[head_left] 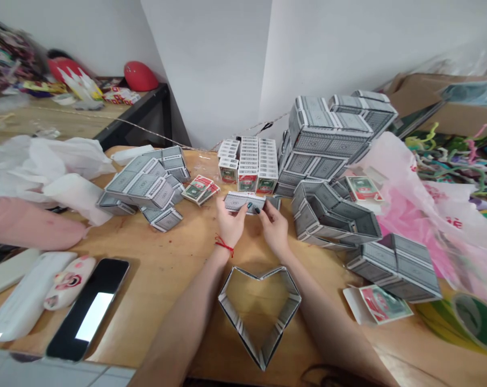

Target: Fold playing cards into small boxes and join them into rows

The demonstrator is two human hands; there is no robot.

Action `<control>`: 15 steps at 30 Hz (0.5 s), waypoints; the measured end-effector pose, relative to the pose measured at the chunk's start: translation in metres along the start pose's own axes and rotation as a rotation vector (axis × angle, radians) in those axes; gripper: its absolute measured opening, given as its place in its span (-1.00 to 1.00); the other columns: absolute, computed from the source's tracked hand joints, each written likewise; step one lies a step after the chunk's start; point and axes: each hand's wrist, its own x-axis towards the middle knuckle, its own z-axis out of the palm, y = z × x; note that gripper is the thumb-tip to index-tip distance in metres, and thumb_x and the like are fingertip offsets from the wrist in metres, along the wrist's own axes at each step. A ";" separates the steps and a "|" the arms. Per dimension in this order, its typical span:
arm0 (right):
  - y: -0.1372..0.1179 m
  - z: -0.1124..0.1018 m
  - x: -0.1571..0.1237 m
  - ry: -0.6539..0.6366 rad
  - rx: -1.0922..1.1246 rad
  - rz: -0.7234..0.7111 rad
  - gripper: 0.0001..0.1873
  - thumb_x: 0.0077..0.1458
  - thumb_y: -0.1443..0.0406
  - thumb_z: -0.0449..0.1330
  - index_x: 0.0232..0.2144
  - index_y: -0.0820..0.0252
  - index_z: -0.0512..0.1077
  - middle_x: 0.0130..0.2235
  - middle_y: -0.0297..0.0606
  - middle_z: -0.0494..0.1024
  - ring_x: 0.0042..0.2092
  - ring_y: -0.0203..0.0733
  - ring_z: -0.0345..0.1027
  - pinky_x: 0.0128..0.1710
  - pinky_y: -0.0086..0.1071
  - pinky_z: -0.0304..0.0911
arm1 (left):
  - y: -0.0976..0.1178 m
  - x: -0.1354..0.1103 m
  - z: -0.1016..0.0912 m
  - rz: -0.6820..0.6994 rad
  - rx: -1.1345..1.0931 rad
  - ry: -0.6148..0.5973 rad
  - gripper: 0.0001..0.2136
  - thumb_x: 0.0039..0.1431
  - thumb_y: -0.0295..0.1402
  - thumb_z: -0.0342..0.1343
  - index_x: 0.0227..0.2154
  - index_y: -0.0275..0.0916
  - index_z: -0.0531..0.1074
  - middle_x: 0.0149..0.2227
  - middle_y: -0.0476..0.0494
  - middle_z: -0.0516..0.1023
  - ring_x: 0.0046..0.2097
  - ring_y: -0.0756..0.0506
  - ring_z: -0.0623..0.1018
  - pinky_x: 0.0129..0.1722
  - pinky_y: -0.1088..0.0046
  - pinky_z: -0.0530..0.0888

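Observation:
Both hands hold a small stack of grey-backed playing cards point(236, 201) above the wooden table. My left hand point(232, 221), with a red string round the wrist, grips its left end, thumb on the front. My right hand point(274, 224) pinches its right end. Between my forearms stands a heart-shaped frame of cards point(249, 339). Just beyond my hands are rows of boxed card decks point(248, 161). To the right of my right hand lies an open frame built from cards point(328, 215).
Card-built blocks point(141, 183) stand at left, and a taller card stack point(324, 134) at right. A phone point(86, 312) lies front left. An opened card box point(382, 305) and a roll of tape point(469, 322) lie front right. Pink plastic bags point(413, 204) fill the right side.

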 end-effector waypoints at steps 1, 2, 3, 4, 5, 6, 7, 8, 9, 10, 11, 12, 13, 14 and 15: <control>0.000 0.001 0.001 -0.025 0.033 -0.001 -0.53 0.01 0.19 0.06 -0.02 0.25 0.30 -0.02 -0.16 0.41 -0.02 -0.13 0.29 0.00 -0.20 0.15 | 0.000 -0.002 0.001 -0.003 -0.011 -0.024 -0.59 -0.05 -0.30 0.15 -0.18 -0.24 0.11 -0.23 -0.15 0.40 -0.22 -0.03 0.49 -0.21 0.41 0.46; -0.001 0.001 0.003 -0.043 0.061 -0.001 -0.55 0.02 0.21 0.05 -0.02 0.25 0.30 -0.03 -0.17 0.42 -0.02 -0.13 0.28 0.01 -0.20 0.14 | 0.000 -0.003 0.002 -0.006 -0.022 -0.041 -0.61 -0.04 -0.30 0.14 -0.19 -0.23 0.10 -0.22 -0.15 0.40 -0.22 -0.03 0.49 -0.21 0.40 0.46; -0.001 0.001 0.003 -0.053 0.085 -0.001 -0.56 0.03 0.22 0.04 -0.03 0.24 0.31 -0.04 -0.18 0.43 -0.02 -0.14 0.28 0.02 -0.20 0.13 | 0.000 -0.004 0.003 -0.011 -0.030 -0.053 -0.61 -0.04 -0.30 0.14 -0.19 -0.23 0.10 -0.22 -0.16 0.40 -0.22 -0.03 0.49 -0.21 0.40 0.46; -0.001 0.001 0.004 -0.056 0.107 0.001 -0.58 0.03 0.23 0.03 -0.05 0.24 0.33 -0.05 -0.18 0.43 -0.02 -0.14 0.28 0.02 -0.21 0.12 | 0.000 -0.005 0.003 -0.018 -0.034 -0.065 -0.62 -0.03 -0.31 0.13 -0.19 -0.23 0.10 -0.22 -0.16 0.40 -0.22 -0.04 0.49 -0.21 0.39 0.46; 0.000 0.001 0.004 -0.057 0.129 0.005 -0.59 0.03 0.24 0.02 -0.06 0.24 0.34 -0.05 -0.18 0.44 -0.02 -0.14 0.28 0.02 -0.21 0.12 | -0.001 -0.005 0.004 -0.025 -0.033 -0.074 -0.62 -0.03 -0.31 0.13 -0.20 -0.23 0.10 -0.22 -0.17 0.39 -0.21 -0.04 0.49 -0.21 0.39 0.46; 0.001 0.001 0.004 -0.057 0.151 0.010 -0.61 0.03 0.24 0.02 -0.07 0.23 0.35 -0.06 -0.19 0.44 -0.02 -0.15 0.27 0.01 -0.22 0.12 | -0.001 -0.005 0.004 -0.031 -0.028 -0.081 -0.62 -0.03 -0.31 0.13 -0.20 -0.23 0.09 -0.21 -0.17 0.39 -0.21 -0.05 0.49 -0.21 0.38 0.47; 0.002 0.001 0.004 -0.054 0.173 0.018 -0.62 0.03 0.24 0.03 -0.09 0.23 0.36 -0.07 -0.19 0.45 -0.02 -0.15 0.27 0.00 -0.23 0.13 | -0.002 -0.005 0.004 -0.036 -0.022 -0.086 -0.62 -0.04 -0.31 0.13 -0.20 -0.23 0.09 -0.21 -0.17 0.39 -0.20 -0.05 0.49 -0.21 0.37 0.46; 0.004 0.001 0.004 -0.053 0.197 0.035 -0.62 0.02 0.23 0.04 -0.11 0.22 0.37 -0.08 -0.20 0.45 -0.03 -0.15 0.28 -0.02 -0.24 0.16 | -0.002 -0.004 0.004 -0.039 -0.017 -0.090 -0.62 -0.04 -0.31 0.14 -0.20 -0.23 0.09 -0.21 -0.17 0.38 -0.20 -0.05 0.49 -0.20 0.37 0.46; 0.005 0.001 0.004 -0.052 0.224 0.063 -0.63 0.00 0.22 0.05 -0.12 0.21 0.38 -0.09 -0.21 0.46 -0.06 -0.16 0.30 -0.06 -0.26 0.19 | -0.003 -0.004 0.004 -0.038 -0.012 -0.091 -0.62 -0.04 -0.32 0.14 -0.21 -0.23 0.09 -0.21 -0.17 0.38 -0.20 -0.05 0.49 -0.20 0.36 0.46; 0.006 0.001 0.004 -0.053 0.248 0.099 -0.63 -0.01 0.21 0.06 -0.13 0.20 0.38 -0.11 -0.21 0.47 -0.10 -0.18 0.32 -0.11 -0.29 0.22 | -0.003 -0.003 0.003 -0.035 -0.008 -0.087 -0.62 -0.04 -0.32 0.14 -0.21 -0.23 0.09 -0.21 -0.17 0.38 -0.20 -0.05 0.49 -0.20 0.36 0.46; 0.007 0.001 0.004 -0.053 0.266 0.140 -0.62 -0.02 0.20 0.07 -0.14 0.20 0.39 -0.14 -0.22 0.48 -0.16 -0.20 0.35 -0.17 -0.32 0.25 | -0.004 -0.003 0.003 -0.031 -0.002 -0.084 -0.62 -0.04 -0.33 0.14 -0.21 -0.23 0.09 -0.21 -0.16 0.38 -0.20 -0.05 0.48 -0.20 0.36 0.46; 0.007 0.001 0.004 -0.052 0.277 0.177 -0.62 -0.03 0.18 0.08 -0.15 0.20 0.39 -0.17 -0.23 0.50 -0.21 -0.22 0.36 -0.23 -0.36 0.27 | -0.004 -0.003 0.002 -0.027 0.003 -0.083 -0.62 -0.04 -0.33 0.13 -0.21 -0.23 0.09 -0.21 -0.16 0.38 -0.20 -0.05 0.48 -0.20 0.36 0.46; 0.007 0.001 0.004 -0.051 0.285 0.207 -0.61 -0.05 0.18 0.09 -0.16 0.20 0.39 -0.20 -0.24 0.51 -0.27 -0.25 0.37 -0.28 -0.38 0.28 | -0.005 -0.003 0.002 -0.025 0.009 -0.082 -0.63 -0.03 -0.33 0.13 -0.21 -0.23 0.09 -0.21 -0.16 0.38 -0.20 -0.05 0.48 -0.19 0.36 0.46; 0.007 0.000 0.004 -0.049 0.291 0.228 -0.62 -0.06 0.17 0.10 -0.17 0.21 0.40 -0.22 -0.25 0.51 -0.31 -0.27 0.36 -0.32 -0.40 0.28 | -0.005 -0.003 0.002 -0.024 0.016 -0.082 -0.63 -0.03 -0.33 0.12 -0.20 -0.23 0.09 -0.20 -0.16 0.38 -0.19 -0.05 0.48 -0.19 0.36 0.45; 0.007 0.000 0.004 -0.047 0.299 0.239 -0.62 -0.07 0.17 0.11 -0.19 0.21 0.41 -0.25 -0.26 0.52 -0.34 -0.28 0.36 -0.35 -0.41 0.28 | -0.006 -0.003 0.001 -0.022 0.024 -0.083 -0.64 -0.03 -0.33 0.12 -0.20 -0.23 0.09 -0.20 -0.17 0.37 -0.18 -0.05 0.47 -0.18 0.35 0.45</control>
